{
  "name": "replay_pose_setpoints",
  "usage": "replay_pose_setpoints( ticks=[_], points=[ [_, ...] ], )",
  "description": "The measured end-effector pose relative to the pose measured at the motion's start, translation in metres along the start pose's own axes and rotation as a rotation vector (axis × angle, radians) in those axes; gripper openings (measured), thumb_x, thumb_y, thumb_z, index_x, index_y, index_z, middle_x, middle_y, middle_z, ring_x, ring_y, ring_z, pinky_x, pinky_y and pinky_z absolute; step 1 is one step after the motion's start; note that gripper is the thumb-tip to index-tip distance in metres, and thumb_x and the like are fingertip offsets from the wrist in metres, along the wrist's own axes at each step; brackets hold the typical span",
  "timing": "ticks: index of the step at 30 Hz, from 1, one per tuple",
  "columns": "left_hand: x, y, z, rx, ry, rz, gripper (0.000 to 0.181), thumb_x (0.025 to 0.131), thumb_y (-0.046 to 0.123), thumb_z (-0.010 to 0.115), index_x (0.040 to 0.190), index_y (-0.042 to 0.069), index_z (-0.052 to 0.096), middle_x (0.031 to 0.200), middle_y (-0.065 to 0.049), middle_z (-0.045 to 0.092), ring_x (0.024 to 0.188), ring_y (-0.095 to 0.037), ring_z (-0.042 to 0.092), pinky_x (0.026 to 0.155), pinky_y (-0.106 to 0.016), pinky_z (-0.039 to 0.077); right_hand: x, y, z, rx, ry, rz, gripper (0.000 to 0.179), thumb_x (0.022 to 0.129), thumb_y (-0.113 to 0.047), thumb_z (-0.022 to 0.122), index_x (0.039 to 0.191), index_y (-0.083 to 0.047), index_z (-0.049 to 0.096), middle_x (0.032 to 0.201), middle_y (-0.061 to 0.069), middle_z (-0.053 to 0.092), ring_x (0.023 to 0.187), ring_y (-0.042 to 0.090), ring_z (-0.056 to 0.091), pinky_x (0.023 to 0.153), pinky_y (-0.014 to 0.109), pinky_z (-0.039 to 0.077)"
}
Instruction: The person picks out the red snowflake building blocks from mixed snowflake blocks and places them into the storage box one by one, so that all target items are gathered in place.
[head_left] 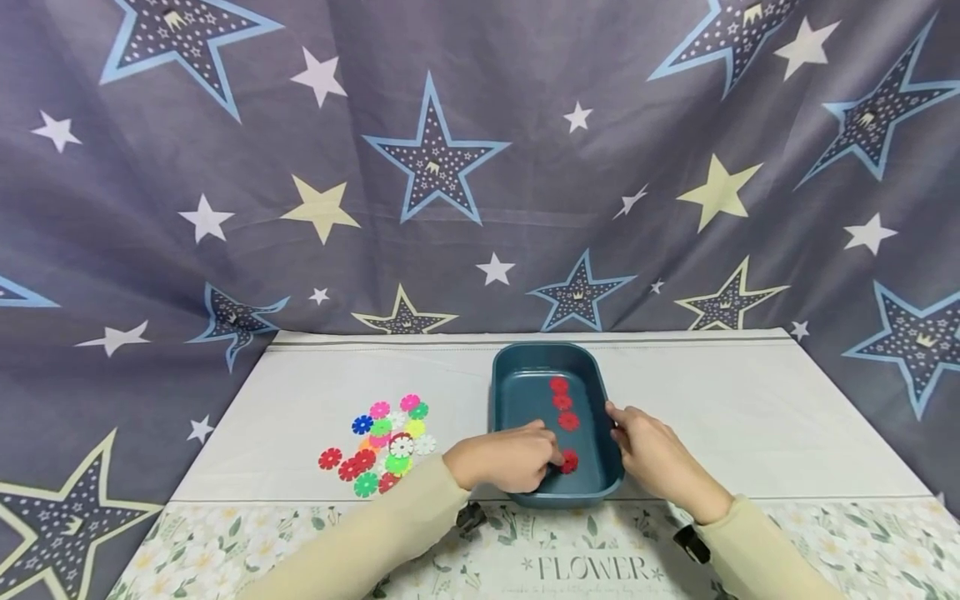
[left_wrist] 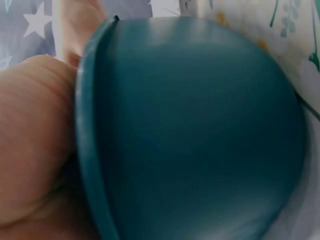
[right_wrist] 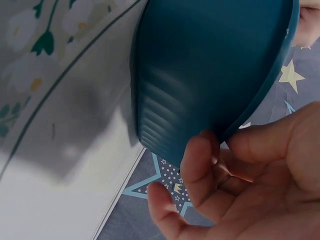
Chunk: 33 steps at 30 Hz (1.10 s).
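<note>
A deep blue-green tray (head_left: 501,400) stands on the table. My left hand (head_left: 517,457) reaches over its near left side, with the fingertips at the left edge of a red flower-shaped plastic disc (head_left: 570,461), held low over the tray floor. Farther back inside, three more red discs (head_left: 567,421) lie in a line. My right hand (head_left: 660,450) pinches the tray's right rim between thumb and fingers, as the right wrist view shows too. In the left wrist view, the tray wall (left_wrist: 200,125) hides the left fingertips.
Left of the tray lies a loose pile of flower discs (head_left: 365,483) in pink, green, blue, white, yellow and red. The table (head_left: 712,400) carries a white cloth with a floral front strip (head_left: 225,542). A grey star-patterned curtain (head_left: 450,258) hangs behind.
</note>
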<state>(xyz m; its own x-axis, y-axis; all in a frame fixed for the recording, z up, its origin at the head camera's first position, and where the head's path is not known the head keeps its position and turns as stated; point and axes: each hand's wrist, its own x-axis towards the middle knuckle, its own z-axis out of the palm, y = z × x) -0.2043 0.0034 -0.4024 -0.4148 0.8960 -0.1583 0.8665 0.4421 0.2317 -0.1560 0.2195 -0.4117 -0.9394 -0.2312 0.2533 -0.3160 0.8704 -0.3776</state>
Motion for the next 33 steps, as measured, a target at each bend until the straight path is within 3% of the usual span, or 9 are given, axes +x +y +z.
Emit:
replay_pose_setpoints(
  ticks=[4,8,12,16,18,21,25,28,33],
  points=[
    [0.005,0.004,0.001,0.072,-0.047,-0.072,0.028,0.094,0.007,0.05,0.112,0.012,0.07,0.091,0.006,0.057,0.083,-0.011,0.044,0.082,-0.021,0.033,0.0,0.0,0.001,-0.001,0.007,0.0,0.035,0.089,0.002,0.059,0.123,0.012,0.056,0.069,0.001,0.047,0.054,0.011,0.037,0.052,0.028,0.035],
    [0.007,0.007,0.002,0.108,-0.051,-0.116,0.023,0.094,0.009,0.051,0.101,0.015,0.072,0.085,0.005,0.052,0.079,-0.013,0.039,0.076,-0.022,0.033,0.0,0.001,0.001,-0.004,0.011,-0.002,0.035,0.089,0.002,0.058,0.123,0.011,0.056,0.069,0.001,0.047,0.054,0.011,0.037,0.052,0.028,0.035],
    [0.007,0.008,0.001,0.134,-0.045,-0.058,0.027,0.093,0.009,0.052,0.113,0.016,0.069,0.102,0.007,0.056,0.084,-0.013,0.04,0.078,-0.022,0.036,0.0,0.002,0.002,-0.009,0.016,-0.011,0.036,0.089,0.002,0.059,0.123,0.011,0.057,0.069,0.0,0.047,0.054,0.01,0.037,0.052,0.028,0.035],
    [0.006,0.008,0.0,0.076,-0.105,0.003,0.041,0.092,0.004,0.051,0.131,0.019,0.059,0.13,0.01,0.052,0.111,-0.013,0.045,0.097,-0.025,0.033,0.0,0.002,0.001,-0.006,0.019,-0.015,0.036,0.088,0.002,0.059,0.123,0.011,0.057,0.069,0.0,0.046,0.054,0.01,0.036,0.052,0.028,0.034],
    [0.006,0.008,0.0,0.04,-0.129,-0.014,0.044,0.093,0.003,0.05,0.134,0.019,0.056,0.136,0.01,0.048,0.124,-0.017,0.041,0.103,-0.03,0.029,0.0,0.002,0.001,-0.003,0.018,-0.014,0.036,0.088,0.002,0.059,0.123,0.011,0.056,0.069,0.0,0.047,0.054,0.01,0.036,0.052,0.027,0.034],
    [0.009,0.008,0.0,0.041,-0.139,-0.056,0.045,0.092,0.003,0.05,0.134,0.02,0.055,0.139,0.01,0.047,0.13,-0.02,0.036,0.105,-0.032,0.028,0.0,0.002,0.001,0.0,0.018,-0.009,0.036,0.089,0.002,0.059,0.123,0.011,0.056,0.069,0.0,0.047,0.054,0.01,0.036,0.052,0.027,0.034],
    [0.014,0.006,0.001,0.041,-0.162,-0.1,0.046,0.092,0.003,0.049,0.135,0.021,0.055,0.14,0.011,0.045,0.131,-0.021,0.035,0.105,-0.031,0.028,0.0,0.002,0.001,0.0,0.017,-0.003,0.036,0.089,0.001,0.059,0.124,0.01,0.056,0.071,0.0,0.048,0.055,0.01,0.037,0.052,0.028,0.035],
    [0.017,0.005,0.0,0.023,-0.193,-0.133,0.047,0.094,0.004,0.047,0.136,0.023,0.053,0.143,0.011,0.041,0.137,-0.025,0.026,0.108,-0.036,0.024,0.0,0.002,0.001,-0.001,0.019,-0.006,0.036,0.089,0.001,0.06,0.124,0.01,0.057,0.071,0.001,0.049,0.055,0.01,0.038,0.052,0.028,0.036],
    [0.019,0.002,0.0,0.002,-0.195,-0.147,0.047,0.094,0.004,0.046,0.136,0.024,0.053,0.146,0.011,0.038,0.138,-0.026,0.023,0.109,-0.037,0.023,0.0,0.002,0.002,-0.006,0.022,-0.011,0.036,0.089,0.001,0.06,0.123,0.01,0.057,0.071,0.001,0.049,0.055,0.01,0.038,0.052,0.028,0.036]
  ],
)
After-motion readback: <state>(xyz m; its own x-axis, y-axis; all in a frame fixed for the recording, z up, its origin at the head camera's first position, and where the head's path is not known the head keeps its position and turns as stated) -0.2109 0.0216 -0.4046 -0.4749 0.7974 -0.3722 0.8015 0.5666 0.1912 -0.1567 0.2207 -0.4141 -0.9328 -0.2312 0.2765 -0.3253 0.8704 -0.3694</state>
